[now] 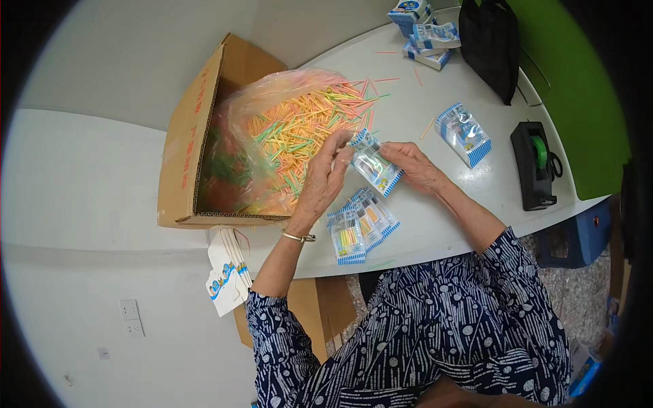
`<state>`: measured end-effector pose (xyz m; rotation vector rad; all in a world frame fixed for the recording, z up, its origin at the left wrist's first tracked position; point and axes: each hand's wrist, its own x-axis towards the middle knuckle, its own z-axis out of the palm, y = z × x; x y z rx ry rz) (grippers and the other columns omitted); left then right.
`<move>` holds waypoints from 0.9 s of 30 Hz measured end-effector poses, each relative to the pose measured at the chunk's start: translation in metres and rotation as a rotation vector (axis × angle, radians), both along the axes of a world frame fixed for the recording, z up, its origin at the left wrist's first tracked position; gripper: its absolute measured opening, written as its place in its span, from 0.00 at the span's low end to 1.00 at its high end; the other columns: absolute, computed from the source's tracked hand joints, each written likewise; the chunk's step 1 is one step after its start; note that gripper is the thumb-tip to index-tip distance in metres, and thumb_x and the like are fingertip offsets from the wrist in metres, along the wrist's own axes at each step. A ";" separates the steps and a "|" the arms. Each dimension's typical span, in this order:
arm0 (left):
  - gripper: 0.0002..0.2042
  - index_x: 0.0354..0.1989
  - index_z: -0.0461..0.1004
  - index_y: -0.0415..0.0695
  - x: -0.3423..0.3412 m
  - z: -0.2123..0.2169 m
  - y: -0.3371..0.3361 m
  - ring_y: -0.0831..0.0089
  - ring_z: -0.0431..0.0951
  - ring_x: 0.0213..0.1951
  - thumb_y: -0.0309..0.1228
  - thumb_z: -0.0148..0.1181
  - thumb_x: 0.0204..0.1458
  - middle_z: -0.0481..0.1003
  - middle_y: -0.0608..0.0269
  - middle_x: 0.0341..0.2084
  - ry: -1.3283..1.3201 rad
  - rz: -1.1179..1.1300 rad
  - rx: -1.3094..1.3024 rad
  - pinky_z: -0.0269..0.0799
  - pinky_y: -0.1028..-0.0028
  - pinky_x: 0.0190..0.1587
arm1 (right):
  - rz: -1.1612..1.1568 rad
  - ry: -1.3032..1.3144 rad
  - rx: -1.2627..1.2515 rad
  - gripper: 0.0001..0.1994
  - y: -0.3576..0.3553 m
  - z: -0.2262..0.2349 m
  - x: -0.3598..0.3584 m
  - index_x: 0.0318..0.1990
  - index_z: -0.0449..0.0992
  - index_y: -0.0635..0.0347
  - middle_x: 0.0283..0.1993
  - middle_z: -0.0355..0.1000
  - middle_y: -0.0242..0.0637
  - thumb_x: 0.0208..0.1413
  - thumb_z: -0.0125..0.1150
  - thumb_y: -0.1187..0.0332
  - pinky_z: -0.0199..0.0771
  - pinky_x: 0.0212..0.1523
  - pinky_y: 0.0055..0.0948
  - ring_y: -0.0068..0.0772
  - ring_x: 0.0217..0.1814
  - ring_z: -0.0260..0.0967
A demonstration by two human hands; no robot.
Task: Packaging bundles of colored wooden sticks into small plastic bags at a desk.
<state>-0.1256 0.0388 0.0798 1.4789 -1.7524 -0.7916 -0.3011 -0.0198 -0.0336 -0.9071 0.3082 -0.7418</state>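
Note:
My left hand (325, 173) and my right hand (416, 165) both hold a small clear packet with a blue-striped edge (373, 165) above the white table (469, 197). The left fingers pinch its upper end, the right fingers hold its side. Just below the hands lie a few similar packets with coloured sticks inside (360, 224). To the left, a cardboard box (183, 146) holds a clear plastic bag (286, 136) full of thin coloured sticks.
Another striped packet (464, 134) lies to the right. A black tape dispenser with green tape (535, 163) stands near the right edge. Blue-and-white boxes (422, 30) and a black bag (491, 44) are at the back. Loose sticks lie scattered on the table.

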 end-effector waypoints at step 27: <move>0.16 0.48 0.63 0.38 -0.008 -0.038 -0.013 0.77 0.73 0.42 0.21 0.56 0.52 0.73 0.61 0.39 0.532 0.049 0.132 0.71 0.78 0.45 | 0.063 0.314 -0.226 0.12 -0.013 0.002 -0.008 0.42 0.76 0.65 0.39 0.73 0.29 0.53 0.61 0.68 0.66 0.43 0.18 0.15 0.41 0.67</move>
